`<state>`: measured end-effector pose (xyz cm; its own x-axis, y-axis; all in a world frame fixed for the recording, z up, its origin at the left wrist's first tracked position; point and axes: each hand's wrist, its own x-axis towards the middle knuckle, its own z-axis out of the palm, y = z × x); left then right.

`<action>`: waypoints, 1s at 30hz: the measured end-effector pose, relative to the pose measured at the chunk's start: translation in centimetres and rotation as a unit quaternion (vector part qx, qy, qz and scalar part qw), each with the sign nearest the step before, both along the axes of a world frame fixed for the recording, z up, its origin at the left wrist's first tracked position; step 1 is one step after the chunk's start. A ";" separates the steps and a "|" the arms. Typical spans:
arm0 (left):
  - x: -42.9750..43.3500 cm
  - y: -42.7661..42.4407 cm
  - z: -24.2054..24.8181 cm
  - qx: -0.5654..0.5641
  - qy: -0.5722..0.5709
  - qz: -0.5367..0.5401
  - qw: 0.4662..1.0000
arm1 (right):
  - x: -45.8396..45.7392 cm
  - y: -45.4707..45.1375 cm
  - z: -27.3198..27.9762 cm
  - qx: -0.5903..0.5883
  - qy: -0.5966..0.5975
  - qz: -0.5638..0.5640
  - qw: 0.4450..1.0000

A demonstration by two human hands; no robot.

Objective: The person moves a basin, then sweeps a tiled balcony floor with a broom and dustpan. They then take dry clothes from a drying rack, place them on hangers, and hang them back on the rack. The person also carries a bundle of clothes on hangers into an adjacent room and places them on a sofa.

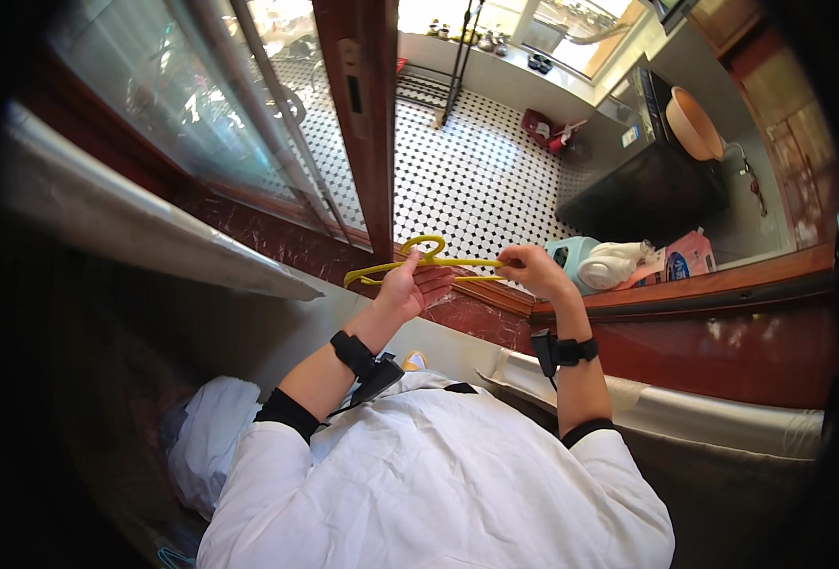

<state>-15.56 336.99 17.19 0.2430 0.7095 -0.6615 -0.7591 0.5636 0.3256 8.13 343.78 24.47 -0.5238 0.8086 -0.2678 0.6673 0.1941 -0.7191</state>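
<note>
A yellow clothes hanger (pixel 470 262) lies level in front of me, its hook curled up near the middle. My left hand (pixel 411 286) is palm up under it, with the thumb over the hanger near the hook and the fingers stretched out. The fingers of my right hand (pixel 529 269) pinch the hanger's right end. White cloth (pixel 216 434) hangs or lies low on the left; what bears it is hidden in shadow. The corner of a light blue hanger (pixel 176 557) shows at the lower left.
A sliding door's wooden frame (pixel 368 128) stands ahead, with a curtain (pixel 142 213) to its left. Beyond the sill lies a black-and-white tiled floor (pixel 462 178). On the right are a black cabinet-like object (pixel 640 188), a basin (pixel 691 122), and detergent containers (pixel 608 264).
</note>
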 end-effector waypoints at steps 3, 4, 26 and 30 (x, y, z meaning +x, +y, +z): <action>3.9 4.9 1.7 0.052 0.004 -0.081 0.995 | 5.1 2.2 1.1 0.001 0.035 -0.113 0.993; 4.8 6.6 2.2 0.065 0.037 -0.110 0.991 | 6.4 3.0 1.5 0.020 0.016 -0.138 0.990; 9.0 50.1 4.6 0.356 0.580 0.148 0.718 | 2.5 33.0 3.0 0.122 0.007 -0.193 0.974; 4.4 55.6 4.7 0.298 0.671 0.222 0.642 | 0.9 40.3 2.6 -0.080 0.153 -0.091 0.981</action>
